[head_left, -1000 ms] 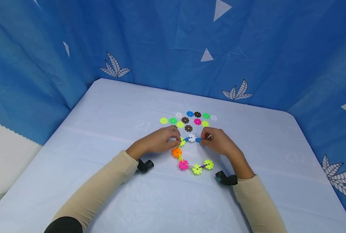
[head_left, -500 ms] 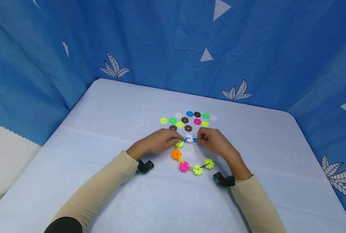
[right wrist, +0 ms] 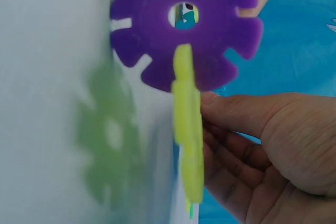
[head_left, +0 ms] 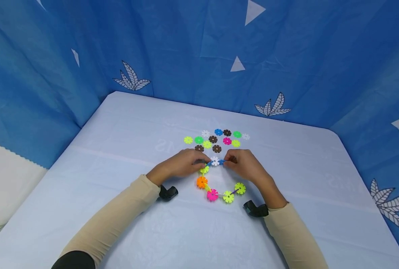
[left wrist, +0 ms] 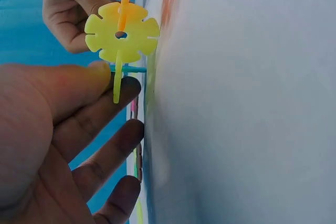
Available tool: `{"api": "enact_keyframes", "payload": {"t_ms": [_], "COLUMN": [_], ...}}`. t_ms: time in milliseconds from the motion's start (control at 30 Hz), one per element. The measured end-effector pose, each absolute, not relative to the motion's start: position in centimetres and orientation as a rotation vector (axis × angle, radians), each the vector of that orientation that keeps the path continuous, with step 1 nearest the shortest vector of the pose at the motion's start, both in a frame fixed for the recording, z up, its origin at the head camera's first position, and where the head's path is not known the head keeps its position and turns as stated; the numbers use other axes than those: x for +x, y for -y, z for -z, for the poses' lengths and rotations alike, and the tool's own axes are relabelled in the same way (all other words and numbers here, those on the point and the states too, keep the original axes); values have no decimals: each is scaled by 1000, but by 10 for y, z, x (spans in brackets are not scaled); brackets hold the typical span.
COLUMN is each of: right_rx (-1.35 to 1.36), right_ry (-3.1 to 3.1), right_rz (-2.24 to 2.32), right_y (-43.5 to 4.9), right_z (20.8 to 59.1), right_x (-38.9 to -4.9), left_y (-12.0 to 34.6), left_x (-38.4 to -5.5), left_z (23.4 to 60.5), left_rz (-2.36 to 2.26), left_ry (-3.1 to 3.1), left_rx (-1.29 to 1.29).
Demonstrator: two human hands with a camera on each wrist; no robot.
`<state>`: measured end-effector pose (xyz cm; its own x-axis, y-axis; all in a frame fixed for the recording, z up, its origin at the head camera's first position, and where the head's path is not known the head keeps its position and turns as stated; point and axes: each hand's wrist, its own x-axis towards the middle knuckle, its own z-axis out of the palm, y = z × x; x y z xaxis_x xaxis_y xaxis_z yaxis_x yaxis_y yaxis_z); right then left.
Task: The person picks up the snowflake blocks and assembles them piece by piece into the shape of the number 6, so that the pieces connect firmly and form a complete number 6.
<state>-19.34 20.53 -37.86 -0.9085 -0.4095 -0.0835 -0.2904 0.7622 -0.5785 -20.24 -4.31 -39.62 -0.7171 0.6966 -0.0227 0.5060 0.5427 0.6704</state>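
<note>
A curved chain of notched plastic snowflake discs, slotted together, lies between my hands in the head view. My left hand [head_left: 185, 163] pinches a blue disc at the chain's far left; the left wrist view shows its thumb [left wrist: 84, 80] and forefinger on the blue edge, beside a yellow disc [left wrist: 105, 30]. My right hand [head_left: 246, 163] pinches another blue disc [head_left: 221, 162] on the right of the white disc [head_left: 215, 161]. The chain runs nearer through an orange disc [head_left: 201, 182] and a pink disc [head_left: 212, 195] to a yellow end disc [head_left: 240, 188], joined to a purple disc [right wrist: 152, 61].
Several loose discs lie flat beyond the hands, among them a blue disc [head_left: 218, 132], a brown disc [head_left: 216, 148] and a pink disc [head_left: 227, 141]. A white cloth covers the table [head_left: 172, 231]. A blue curtain [head_left: 186, 45] hangs behind it.
My right hand has moved left toward my left hand, and the white disc has shifted left with it. The chain's left side has slid slightly left and nearer to me.
</note>
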Motion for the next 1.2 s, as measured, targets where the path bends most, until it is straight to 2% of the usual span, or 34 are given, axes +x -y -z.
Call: {"api": "enact_keyframes", "payload": {"t_ms": [400, 767, 1200], "right_rx": [-670, -657, -456], "right_ry": [-2782, -2797, -2719], "right_rz": [860, 880, 880], "right_y": [-207, -205, -242], "right_z": [384, 388, 380], "right_x": [-197, -198, -211], "left_y": [43, 43, 42], "left_x": [-202, -200, -202], "left_z": [394, 393, 396], "left_rz": [-862, -874, -884], "left_ry": [-2522, -2527, -2516], "left_rx": [1004, 968, 981]}}
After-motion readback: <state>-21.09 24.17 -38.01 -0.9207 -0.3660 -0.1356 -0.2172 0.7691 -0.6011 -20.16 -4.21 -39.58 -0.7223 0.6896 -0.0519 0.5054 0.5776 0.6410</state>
